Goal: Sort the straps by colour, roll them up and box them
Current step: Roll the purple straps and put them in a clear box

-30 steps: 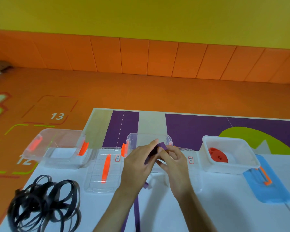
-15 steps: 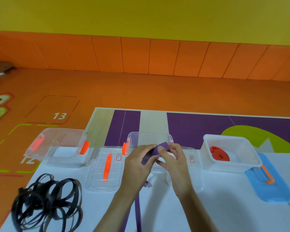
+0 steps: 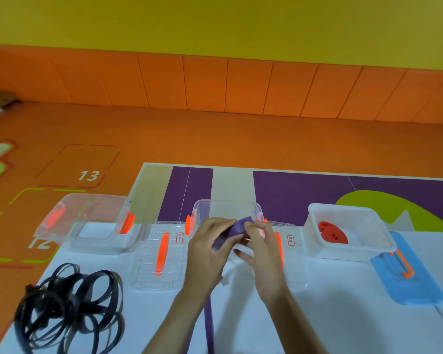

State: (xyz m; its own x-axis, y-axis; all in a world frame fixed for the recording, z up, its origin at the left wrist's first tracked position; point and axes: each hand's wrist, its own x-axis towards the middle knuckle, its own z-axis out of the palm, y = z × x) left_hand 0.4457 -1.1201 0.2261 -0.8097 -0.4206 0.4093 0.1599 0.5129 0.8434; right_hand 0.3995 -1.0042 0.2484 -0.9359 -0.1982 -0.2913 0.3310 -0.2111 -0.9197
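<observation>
Right, nearest me the loose tail of the purple strap [image 3: 209, 325] trails off the near edge of the white table [image 3: 330, 315] and runs up between my wrists. It hangs limp and flat, so I judge it light, soft and floppy, with no stiffness of its own.

Near left sits the tangle of black straps [image 3: 69, 307], with loops through loops. I'd expect it to snag if I pull on one loop, so it is better lifted from a free end.

Now the hands. My left hand [image 3: 207, 254] and right hand [image 3: 262, 249] meet in the middle, both pinched onto the rolled part of the purple strap, held above the table just in front of the middle clear box [image 3: 226, 208]. The coil will likely spring open if I slacken, so I want my thumb on the outer wrap and my fingers across the flat faces.

Just beyond, two clear lids lie flat. The left lid [image 3: 159, 254] has a small red-edged label [image 3: 180, 237] and the right lid has another label [image 3: 290, 240], but the writing on both is too small to read.

Further out, the left clear box [image 3: 87, 223] has no straps in it. On the right, the white box [image 3: 348, 231] holds a red rolled strap [image 3: 333, 232], with a blue lid [image 3: 407, 277] beside it.

Farthest, the orange floor reads "13" [image 3: 88, 175] and "12" [image 3: 40, 243].
</observation>
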